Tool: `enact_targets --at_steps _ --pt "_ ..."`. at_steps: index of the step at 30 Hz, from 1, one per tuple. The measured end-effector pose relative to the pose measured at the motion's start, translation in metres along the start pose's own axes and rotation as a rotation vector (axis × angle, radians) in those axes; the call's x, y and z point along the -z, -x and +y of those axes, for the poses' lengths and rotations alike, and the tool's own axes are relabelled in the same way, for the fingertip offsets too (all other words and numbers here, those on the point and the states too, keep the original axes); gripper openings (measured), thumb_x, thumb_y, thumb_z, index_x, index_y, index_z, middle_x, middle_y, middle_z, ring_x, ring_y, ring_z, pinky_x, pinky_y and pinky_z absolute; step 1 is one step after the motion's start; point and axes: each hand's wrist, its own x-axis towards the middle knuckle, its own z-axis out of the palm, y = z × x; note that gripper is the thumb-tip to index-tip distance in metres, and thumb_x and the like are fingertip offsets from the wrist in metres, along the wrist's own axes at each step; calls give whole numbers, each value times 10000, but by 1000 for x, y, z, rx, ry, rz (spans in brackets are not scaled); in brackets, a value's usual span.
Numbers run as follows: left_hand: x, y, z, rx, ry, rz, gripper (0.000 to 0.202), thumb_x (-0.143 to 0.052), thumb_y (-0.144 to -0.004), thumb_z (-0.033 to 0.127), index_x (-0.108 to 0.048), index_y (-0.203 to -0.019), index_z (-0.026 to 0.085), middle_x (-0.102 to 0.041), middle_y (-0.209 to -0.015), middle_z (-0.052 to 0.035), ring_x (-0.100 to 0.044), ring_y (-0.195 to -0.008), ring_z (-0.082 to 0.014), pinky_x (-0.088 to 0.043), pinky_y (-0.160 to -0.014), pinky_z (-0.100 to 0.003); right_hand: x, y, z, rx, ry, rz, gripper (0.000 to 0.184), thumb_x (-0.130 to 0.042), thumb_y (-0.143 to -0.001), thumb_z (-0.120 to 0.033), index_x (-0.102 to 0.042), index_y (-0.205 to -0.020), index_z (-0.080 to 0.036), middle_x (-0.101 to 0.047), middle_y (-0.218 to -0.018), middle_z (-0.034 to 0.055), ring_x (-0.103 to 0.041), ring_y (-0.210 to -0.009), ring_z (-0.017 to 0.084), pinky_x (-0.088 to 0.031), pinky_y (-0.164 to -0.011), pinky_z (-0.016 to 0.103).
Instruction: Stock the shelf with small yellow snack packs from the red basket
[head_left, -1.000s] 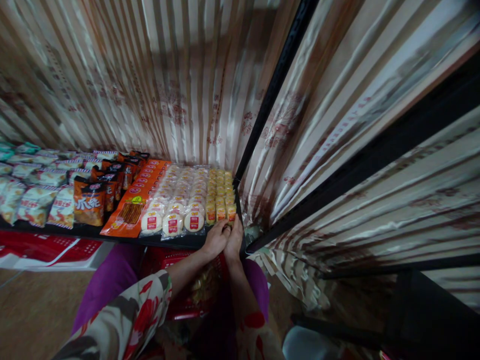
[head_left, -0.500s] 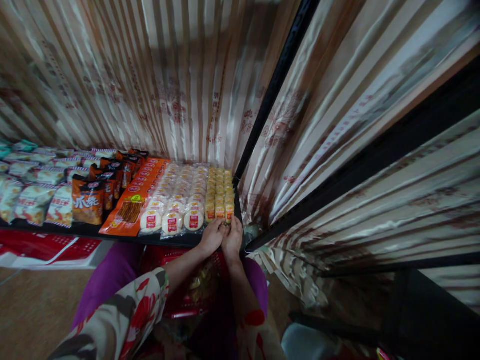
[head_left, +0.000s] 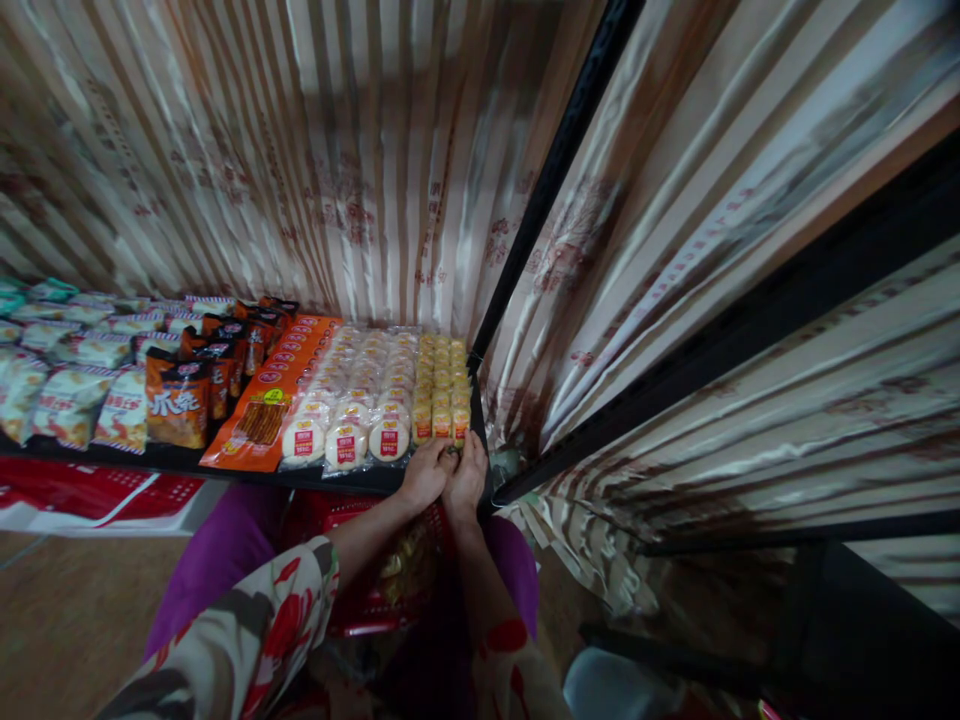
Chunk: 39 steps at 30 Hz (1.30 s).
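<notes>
Just beyond the left hand (head_left: 425, 475) and right hand (head_left: 466, 477), whose grip I can't tell, sit yellow packets (head_left: 441, 390).

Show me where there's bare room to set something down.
On the black shelf, only a thin strip shows between the round white crackers and the front edge. Brown floor shows left of the purple trousers. It's crowded at the yellow packets, beside the left hand and right hand.

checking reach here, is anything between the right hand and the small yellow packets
Nothing visible: the right hand is at the front of the small yellow packets, with the left hand beside it, not between.
</notes>
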Motion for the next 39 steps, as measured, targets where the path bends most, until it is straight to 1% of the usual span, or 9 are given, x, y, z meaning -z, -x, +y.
enact_targets --at_steps 8,16,19,22,27,31,34,37,39 --pt "1 2 2 6 4 13 279 -472 -776 102 -633 -998 153 -644 -1046 -84 -573 -1006 -184 -424 -951 -338 2 1 -1 10 -1 -10 552 -318 -785 -148 -380 -1332 -116 -440 -1324 145 -350 -1250 219 -320 -1004 415" --pt "4 12 -2 26 5 14 304 -450 -760 64 -645 -976 152 -649 -1033 -68 -587 -979 -152 -432 -929 -288 7 6 -7 23 -32 51 516 -347 -768 -122 -455 -1272 -140 -403 -1339 143 -350 -1242 235 -311 -1004 429" --pt "1 19 -6 36 24 22 306 -431 -750 46 -649 -937 150 -661 -985 -55 -596 -932 -137 -439 -900 -264 11 20 -12 33 -77 87 485 -345 -781 -134 -480 -1245 -159 -438 -1305 133 -381 -1213 228 -328 -987 424" --pt "-2 32 -11 33 28 19 282 -417 -755 59 -648 -875 165 -663 -909 -32 -598 -852 -126 -452 -835 -248 13 41 -17 69 -153 80 407 -360 -811 -169 -532 -1179 -168 -517 -1196 127 -455 -1125 215 -368 -943 402" --pt "3 65 -25 9 -16 22 251 -391 -764 80 -625 -783 170 -615 -784 -18 -563 -752 -120 -441 -747 -231 13 81 -20 113 -219 51 325 -401 -837 -234 -586 -1094 -163 -568 -1073 116 -505 -1028 202 -405 -891 363" --pt "17 92 -43 -6 -60 8 246 -366 -782 108 -605 -759 166 -600 -762 -32 -543 -739 -134 -437 -747 -247 6 109 -20 110 -225 -86 331 -360 -854 -233 -592 -1079 -159 -593 -1034 108 -514 -1015 195 -403 -898 370" --pt "26 107 -60 89 -134 -71 281 -336 -804 119 -613 -786 165 -629 -808 -50 -559 -776 -148 -439 -780 -267 -3 125 -19 90 -203 -230 344 -329 -851 -207 -602 -1054 -158 -616 -1023 108 -521 -1017 195 -391 -928 379" --pt "32 116 -79 226 -207 -163 324 -309 -834 125 -630 -866 154 -660 -887 -76 -592 -828 -160 -439 -810 -278 -14 134 -20 1 -99 -476 341 -349 -824 -162 -613 -1039 -162 -629 -1045 109 -530 -1039 202 -365 -966 379" --pt "35 119 -90 316 -246 -231 334 -314 -848 134 -637 -932 155 -668 -969 -85 -603 -897 -166 -432 -840 -276 -21 139 -21 -69 -18 -660 336 -377 -800 -127 -617 -1034 -148 -638 -1045 116 -553 -1024 199 -380 -951 339"
